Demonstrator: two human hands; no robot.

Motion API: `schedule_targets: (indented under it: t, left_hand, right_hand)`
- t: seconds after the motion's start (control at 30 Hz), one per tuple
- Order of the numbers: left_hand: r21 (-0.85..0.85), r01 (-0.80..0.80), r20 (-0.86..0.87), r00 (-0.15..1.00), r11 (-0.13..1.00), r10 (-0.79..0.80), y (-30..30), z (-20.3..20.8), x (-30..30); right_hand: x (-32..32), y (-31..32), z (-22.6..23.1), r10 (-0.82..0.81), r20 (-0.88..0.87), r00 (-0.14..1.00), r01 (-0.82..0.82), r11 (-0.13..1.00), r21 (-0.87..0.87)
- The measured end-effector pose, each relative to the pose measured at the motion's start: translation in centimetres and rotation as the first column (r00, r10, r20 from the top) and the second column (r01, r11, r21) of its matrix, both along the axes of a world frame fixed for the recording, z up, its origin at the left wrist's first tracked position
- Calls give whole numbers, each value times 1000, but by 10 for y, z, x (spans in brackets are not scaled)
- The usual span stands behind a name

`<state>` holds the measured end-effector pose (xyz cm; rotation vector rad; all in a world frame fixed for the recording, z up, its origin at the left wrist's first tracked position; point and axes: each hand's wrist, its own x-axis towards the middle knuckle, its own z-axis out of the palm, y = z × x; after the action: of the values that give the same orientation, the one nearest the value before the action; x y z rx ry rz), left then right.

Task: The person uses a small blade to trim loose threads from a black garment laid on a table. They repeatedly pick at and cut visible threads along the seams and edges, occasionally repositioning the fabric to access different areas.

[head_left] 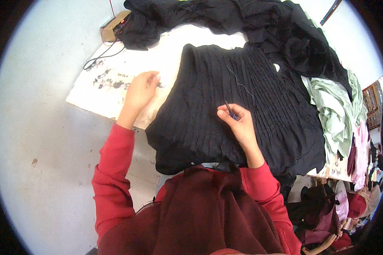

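Observation:
A black pleated garment lies spread over the table in front of me. My right hand is above its middle, closed around small thread snips with dark pointed blades and a bit of blue. Just beyond the blades, a loose pale thread trails across the pleats. Left of the garment, my left hand hovers over the white tabletop with its fingertips pinched together. Whatever they hold, if anything, is too small to make out. Dark scraps lie scattered beside that hand.
Bunched black fabric runs along the table's far side and right. Pale green cloth hangs at the right edge. A cardboard box with a black cable stands at the far left. Other people are at the lower right.

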<state>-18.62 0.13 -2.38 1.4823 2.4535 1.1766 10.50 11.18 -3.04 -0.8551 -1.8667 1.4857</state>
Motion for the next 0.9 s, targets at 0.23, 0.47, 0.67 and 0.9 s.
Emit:
schedule_targets:
  t: [0.23,0.47,0.67,0.9]
  left_hand:
    - [251,-37,85,996,967,16,-36,-20,36]
    - [262,139,-37,990,955,-134,-79,-22,83]
    - [96,268,-184,951,959,-248,-78,-30,95]
    - [443,-48,80,997,895,14,-92,-57,65]
  right_hand:
    - [17,7,8,11,37,999,-13,998,58]
    - [23,-3,-4,60,65,996,-60,998,4]
    - [19,-5,-8,55,38,998,-55,998,-13]
    - [21,-4,-11,52,40,998,-51,999,-10]
